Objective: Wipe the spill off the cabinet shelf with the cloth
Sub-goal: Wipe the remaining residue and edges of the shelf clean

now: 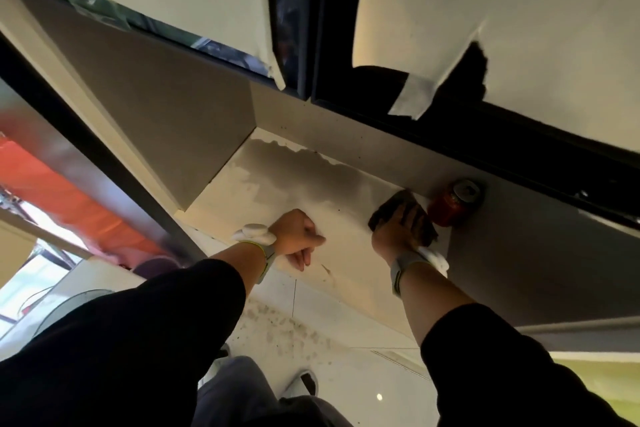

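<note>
A pale cabinet shelf [277, 191] runs across the middle of the view. My right hand [398, 229] lies flat on a dark cloth [384, 213], pressing it onto the shelf near the back right. My left hand [298, 236] rests on the shelf's front part with its fingers curled under, holding nothing. A small dark streak [325, 269] shows on the shelf's front edge below my left hand. Any spill under the cloth is hidden.
A red drink can [450, 204] stands right beside the cloth, against the grey back panel [363, 146]. A side wall [156, 107] bounds the shelf on the left. Dark-framed doors covered in paper [519, 10] hang above. My legs and the speckled floor [294, 326] are below.
</note>
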Motion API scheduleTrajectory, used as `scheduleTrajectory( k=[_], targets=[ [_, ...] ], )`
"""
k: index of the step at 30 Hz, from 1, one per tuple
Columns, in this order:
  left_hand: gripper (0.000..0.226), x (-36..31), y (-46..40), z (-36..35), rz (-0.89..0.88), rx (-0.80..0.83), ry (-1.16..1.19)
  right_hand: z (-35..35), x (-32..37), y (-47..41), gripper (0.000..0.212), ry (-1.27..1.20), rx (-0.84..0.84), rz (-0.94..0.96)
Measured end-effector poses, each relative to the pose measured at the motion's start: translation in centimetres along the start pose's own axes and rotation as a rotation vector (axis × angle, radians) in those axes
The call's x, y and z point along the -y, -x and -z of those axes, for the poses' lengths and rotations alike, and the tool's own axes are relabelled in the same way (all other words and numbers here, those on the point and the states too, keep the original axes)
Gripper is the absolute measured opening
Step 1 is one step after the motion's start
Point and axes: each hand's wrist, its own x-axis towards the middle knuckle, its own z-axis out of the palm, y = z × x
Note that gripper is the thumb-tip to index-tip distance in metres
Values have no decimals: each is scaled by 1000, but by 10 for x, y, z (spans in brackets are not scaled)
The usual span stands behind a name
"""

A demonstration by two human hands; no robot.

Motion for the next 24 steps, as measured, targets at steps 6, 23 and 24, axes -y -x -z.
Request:
scheduleTrajectory(
  k=[6,23,24],
  targets=[
    [39,2,-2,3,11,8,6,-11,11,6,77,77,-50,16],
    [26,3,-3,3,-7,50,62,10,33,-23,69,211,-94,377],
    [26,4,-2,3,-4,54,71,8,32,-24,68,215,-103,387]
  ],
)
